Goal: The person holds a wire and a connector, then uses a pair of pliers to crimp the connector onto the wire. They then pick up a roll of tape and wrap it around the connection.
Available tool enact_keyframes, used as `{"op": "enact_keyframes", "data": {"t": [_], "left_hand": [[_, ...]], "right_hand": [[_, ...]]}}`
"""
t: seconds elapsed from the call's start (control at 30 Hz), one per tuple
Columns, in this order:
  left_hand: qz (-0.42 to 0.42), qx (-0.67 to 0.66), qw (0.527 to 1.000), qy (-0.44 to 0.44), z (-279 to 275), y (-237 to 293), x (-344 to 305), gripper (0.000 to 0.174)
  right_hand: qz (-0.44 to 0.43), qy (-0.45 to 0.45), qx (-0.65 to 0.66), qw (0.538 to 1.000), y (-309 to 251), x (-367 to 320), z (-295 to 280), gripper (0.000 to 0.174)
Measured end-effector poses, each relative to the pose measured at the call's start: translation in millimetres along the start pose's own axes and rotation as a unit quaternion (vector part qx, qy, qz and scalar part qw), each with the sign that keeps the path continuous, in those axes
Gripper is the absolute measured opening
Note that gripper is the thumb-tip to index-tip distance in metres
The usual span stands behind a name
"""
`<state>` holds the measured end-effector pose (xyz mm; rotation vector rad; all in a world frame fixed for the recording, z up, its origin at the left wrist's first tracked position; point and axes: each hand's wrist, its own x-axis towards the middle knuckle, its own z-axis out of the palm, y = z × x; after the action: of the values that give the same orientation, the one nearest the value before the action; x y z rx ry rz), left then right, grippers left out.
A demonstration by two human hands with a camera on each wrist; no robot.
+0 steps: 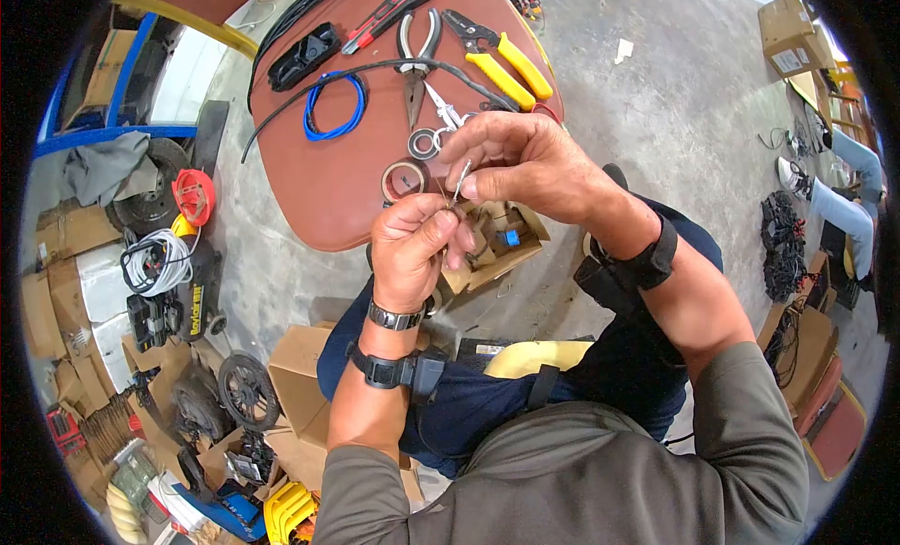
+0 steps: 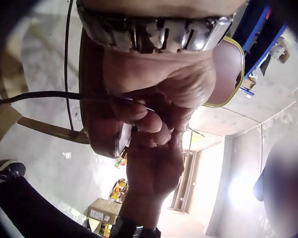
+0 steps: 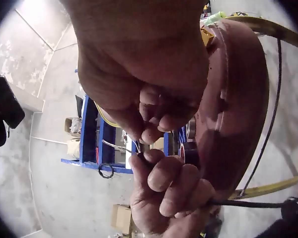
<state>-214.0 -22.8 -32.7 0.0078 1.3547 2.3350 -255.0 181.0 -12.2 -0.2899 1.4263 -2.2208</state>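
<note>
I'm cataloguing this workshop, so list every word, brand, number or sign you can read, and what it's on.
No text reads with certainty.
Black item, floor: yellow lettering, too blurred.
Cardboard box, upper right of head view: printed label, too small.
Tape roll: marks inside, too small.

No text can be read for certain: the yellow lettering on the black machine [image 1: 197,311] left of the worktop [image 1: 309,208] is too small and slanted to spell out. The print on the white label [image 1: 789,59] of the cardboard box [image 1: 789,28], right of the worktop, is equally illegible.
</note>
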Motion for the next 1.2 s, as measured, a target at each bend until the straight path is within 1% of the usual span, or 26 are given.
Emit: {"op": "enact_keyframes", "data": {"t": [0.13, 0.23, 0.27, 0.33, 0.43, 0.63, 0.73, 0.87, 0.93, 0.97, 1.07, 1.2], "left_hand": [[-0.018, -0.034, 0.999, -0.021, 0, 1, 0, 0.018], [-0.030, -0.033, 0.999, -0.022, 1, 3, 0, 0.018], [-0.022, -0.030, 0.999, -0.019, 2, 3, 0, 0.017], [-0.007, -0.024, 1.000, -0.012, 5, 1, -1, 0.016], [-0.016, -0.014, 0.999, -0.026, 3, -2, -1, 0.014], [-0.020, 0.050, 0.998, -0.035, 2, -4, 1, 0.012], [-0.038, 0.141, 0.989, -0.017, 4, -2, 1, 0.011], [-0.033, 0.181, 0.983, 0.009, 11, -2, 0, 0.010], [-0.021, 0.204, 0.979, 0.012, 9, -3, 0, 0.010], [-0.016, 0.195, 0.981, 0.011, 9, -4, 0, 0.009], [-0.008, 0.169, 0.986, 0.008, 8, -5, 0, 0.008], [-0.011, 0.151, 0.988, 0.004, 2, -7, 1, 0.009]], "right_hand": [[-0.015, 0.002, 0.006, 1.000, 0, 0, 3, 0.029], [-0.003, 0.013, 0.007, 1.000, -3, -1, 6, 0.030], [0.003, 0.017, 0.009, 1.000, -3, -1, 7, 0.030], [-0.005, 0.018, -0.020, 1.000, -3, -2, 5, 0.031], [-0.004, 0.017, -0.045, 0.999, -5, -3, 5, 0.033], [0.019, 0.023, -0.095, 0.995, -9, -4, 4, 0.035], [0.043, 0.031, -0.133, 0.990, -12, -4, 3, 0.034], [0.072, 0.045, -0.194, 0.977, -15, -3, 2, 0.034], [0.054, 0.043, -0.188, 0.980, -10, -1, 0, 0.032], [0.044, 0.042, -0.185, 0.981, -8, -1, -1, 0.032], [0.058, 0.046, -0.170, 0.983, -12, -1, 1, 0.034], [0.049, 0.038, -0.118, 0.991, -13, -1, -1, 0.032]]}}
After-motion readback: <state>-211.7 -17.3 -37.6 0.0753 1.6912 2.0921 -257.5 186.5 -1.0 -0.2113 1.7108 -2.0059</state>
